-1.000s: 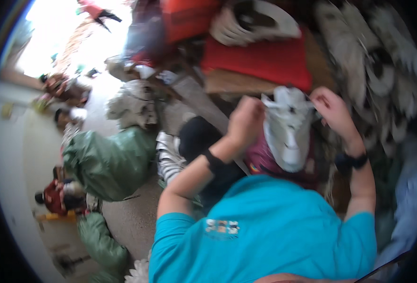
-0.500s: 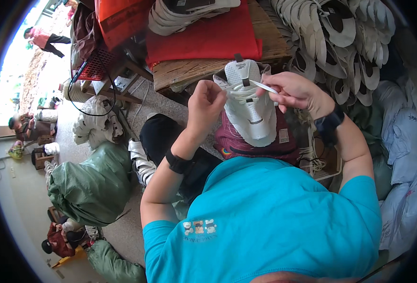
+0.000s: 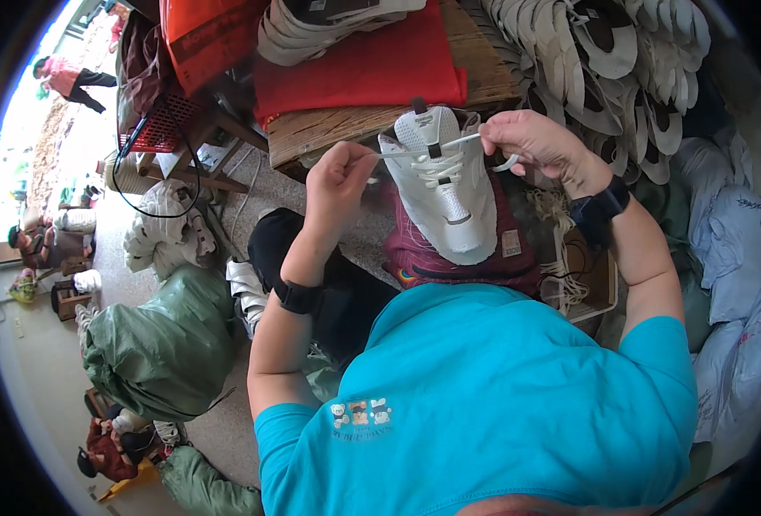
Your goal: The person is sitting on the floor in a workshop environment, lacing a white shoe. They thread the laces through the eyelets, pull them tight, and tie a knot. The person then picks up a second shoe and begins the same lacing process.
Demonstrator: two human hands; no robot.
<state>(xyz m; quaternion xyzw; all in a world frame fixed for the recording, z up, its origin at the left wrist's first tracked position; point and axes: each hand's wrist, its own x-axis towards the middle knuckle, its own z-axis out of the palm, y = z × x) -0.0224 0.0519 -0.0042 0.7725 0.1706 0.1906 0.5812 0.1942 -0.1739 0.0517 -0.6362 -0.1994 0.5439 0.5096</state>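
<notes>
A white shoe upper (image 3: 472,225) lies on a maroon cloth (image 3: 415,245) in front of me, its toe toward my body. White shoelace (image 3: 448,171) crosses its tongue in several rows. To the left of the upper, my left hand (image 3: 335,185) pinches one end of the lace. On the right, my right hand (image 3: 539,146) pinches the other end, with a loop of lace hanging under its fingers. Between the hands the lace runs nearly straight over the dark strap on the tongue. Neither hand touches the upper's body.
Ahead is a wooden table (image 3: 329,138) with a red cloth (image 3: 372,73) and stacked uppers (image 3: 303,39). More uppers (image 3: 604,52) hang at the right. A box with laces (image 3: 574,284) stands beside me. Green sacks (image 3: 161,340) fill the left floor. Several people are farther left.
My hands have moved apart, the left outward and the right upward, drawing the lace straighter across the upper. The whole view has shifted slightly.
</notes>
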